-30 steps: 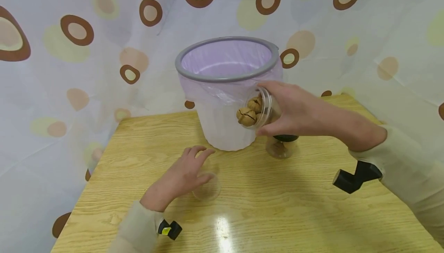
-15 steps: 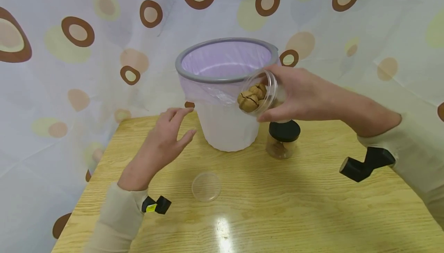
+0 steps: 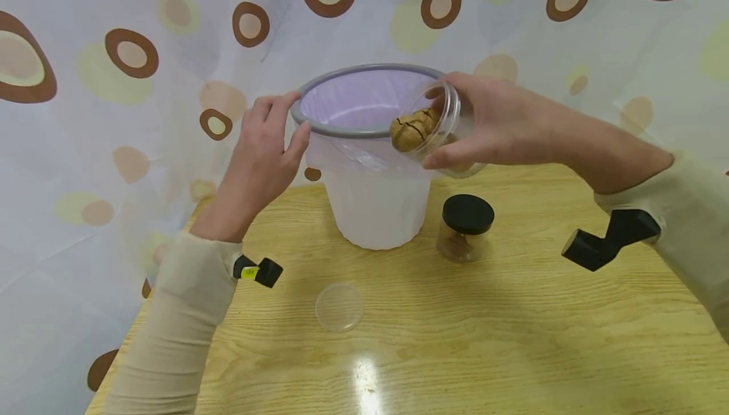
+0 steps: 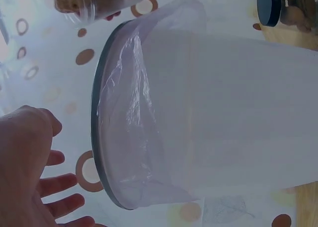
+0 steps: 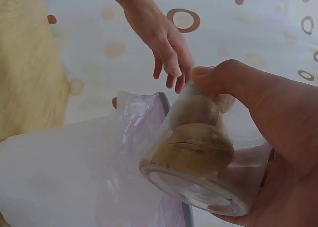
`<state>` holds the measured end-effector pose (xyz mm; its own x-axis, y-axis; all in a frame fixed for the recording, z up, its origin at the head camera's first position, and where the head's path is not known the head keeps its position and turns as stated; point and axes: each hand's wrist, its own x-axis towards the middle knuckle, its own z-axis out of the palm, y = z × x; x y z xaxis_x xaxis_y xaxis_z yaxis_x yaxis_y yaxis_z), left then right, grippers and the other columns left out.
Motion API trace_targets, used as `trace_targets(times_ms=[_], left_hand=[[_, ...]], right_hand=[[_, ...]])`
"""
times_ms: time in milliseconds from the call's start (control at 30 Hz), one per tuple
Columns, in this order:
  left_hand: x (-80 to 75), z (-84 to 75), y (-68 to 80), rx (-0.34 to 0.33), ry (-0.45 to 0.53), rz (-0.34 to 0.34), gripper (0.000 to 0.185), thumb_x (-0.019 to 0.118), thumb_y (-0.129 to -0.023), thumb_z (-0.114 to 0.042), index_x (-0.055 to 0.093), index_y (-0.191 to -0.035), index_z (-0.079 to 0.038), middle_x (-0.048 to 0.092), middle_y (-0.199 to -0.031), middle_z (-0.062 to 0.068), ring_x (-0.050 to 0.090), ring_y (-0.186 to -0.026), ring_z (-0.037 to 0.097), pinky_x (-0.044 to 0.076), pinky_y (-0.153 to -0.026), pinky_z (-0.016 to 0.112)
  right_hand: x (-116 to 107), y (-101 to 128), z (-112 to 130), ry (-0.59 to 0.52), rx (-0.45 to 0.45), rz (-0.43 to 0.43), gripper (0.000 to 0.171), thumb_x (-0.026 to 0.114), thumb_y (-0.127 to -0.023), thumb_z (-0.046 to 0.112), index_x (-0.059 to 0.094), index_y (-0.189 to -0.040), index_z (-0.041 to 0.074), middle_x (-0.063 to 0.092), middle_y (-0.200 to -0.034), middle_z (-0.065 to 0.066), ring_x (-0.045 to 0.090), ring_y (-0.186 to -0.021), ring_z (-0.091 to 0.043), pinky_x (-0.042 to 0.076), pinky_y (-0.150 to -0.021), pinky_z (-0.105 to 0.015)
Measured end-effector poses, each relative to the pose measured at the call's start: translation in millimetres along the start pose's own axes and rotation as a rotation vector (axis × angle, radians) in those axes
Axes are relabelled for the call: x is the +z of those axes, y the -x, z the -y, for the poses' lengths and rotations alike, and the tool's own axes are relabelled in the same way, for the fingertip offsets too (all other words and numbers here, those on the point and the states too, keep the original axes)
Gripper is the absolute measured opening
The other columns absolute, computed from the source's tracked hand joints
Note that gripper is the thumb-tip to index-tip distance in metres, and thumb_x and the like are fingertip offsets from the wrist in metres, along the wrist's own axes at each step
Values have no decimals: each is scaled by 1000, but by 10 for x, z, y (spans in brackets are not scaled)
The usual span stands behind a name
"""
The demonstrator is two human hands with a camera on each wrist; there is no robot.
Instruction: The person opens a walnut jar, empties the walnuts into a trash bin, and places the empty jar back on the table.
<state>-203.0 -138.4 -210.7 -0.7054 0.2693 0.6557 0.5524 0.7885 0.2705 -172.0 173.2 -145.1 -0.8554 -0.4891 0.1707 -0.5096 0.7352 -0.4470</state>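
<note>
My right hand (image 3: 495,121) grips a clear plastic jar (image 5: 213,152), tipped on its side with its open mouth facing left. Cracked walnuts (image 3: 411,130) lie inside near that mouth, in front of the right part of the bin's rim. The white trash bin (image 3: 376,206) has a grey rim (image 3: 364,131) and a pale purple liner bag (image 3: 364,95). At the rim's left side is my left hand (image 3: 264,143), fingers extended and loosely bent. In the left wrist view that hand's fingers (image 4: 57,185) look apart from the rim, holding nothing.
A second jar (image 3: 458,245) with a black lid (image 3: 468,214) stands right of the bin, brown contents inside. Nearer on the wooden table (image 3: 512,339) lies a clear round lid (image 3: 339,307). A patterned curtain (image 3: 188,10) hangs behind.
The right hand has raised the tipped jar from beside the bin to rim height. My left hand has moved up from near the clear lid to the rim's left side.
</note>
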Motion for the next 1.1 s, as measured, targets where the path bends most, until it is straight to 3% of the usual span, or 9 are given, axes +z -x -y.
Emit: trace_targets(times_ms=[233, 367, 500, 700, 867, 1100], left_hand=[[-51, -60, -455, -117, -41, 171, 55, 40, -105, -34, 33, -154, -10, 38, -148, 18, 34, -135, 37, 31, -114, 46], [-54, -87, -639, -170, -90, 302, 61, 31, -106, -44, 19, -159, -16, 22, -162, 13, 19, -149, 34, 22, -122, 46], [9, -84, -781, -212, -105, 417, 65, 22, -106, -50, 9, -161, -18, 4, -168, 8, 4, -155, 30, 10, -126, 47], [143, -44, -913, -253, -23, 526, 70, 20, -105, -54, 9, -161, -15, 3, -168, 8, 3, -156, 26, 6, -126, 44], [226, -13, -974, -291, -56, 601, 72, 16, -104, -57, 8, -161, -14, 2, -168, 9, 3, -156, 27, 7, -126, 44], [244, 19, -975, -305, -109, 681, 73, 8, -102, -60, 4, -161, -17, -1, -168, 10, -5, -155, 29, 1, -126, 44]], right_hand=[[-146, -150, 31, 81, 1, -38, 85, 82, -77, 47, 43, -142, 9, 60, -127, -10, 54, -107, -26, 42, -89, -41], [-221, -256, 39, 92, -8, -56, 87, 81, -77, 46, 41, -142, 5, 57, -127, -11, 52, -108, -27, 42, -91, -42], [-271, -385, 41, 135, -18, -84, 86, 80, -77, 48, 42, -140, 4, 57, -123, -13, 52, -106, -28, 47, -84, -40], [-298, -577, 15, 218, -7, -109, 79, 76, -78, 51, 43, -133, 4, 56, -116, -14, 52, -100, -28, 49, -76, -38], [-310, -725, -11, 245, 24, -110, 80, 77, -77, 52, 42, -130, 3, 49, -112, -13, 50, -94, -27, 44, -71, -37], [-290, -929, -26, 272, 47, -83, 93, 77, -76, 53, 38, -140, -2, 52, -122, -19, 52, -103, -32, 49, -86, -42]])
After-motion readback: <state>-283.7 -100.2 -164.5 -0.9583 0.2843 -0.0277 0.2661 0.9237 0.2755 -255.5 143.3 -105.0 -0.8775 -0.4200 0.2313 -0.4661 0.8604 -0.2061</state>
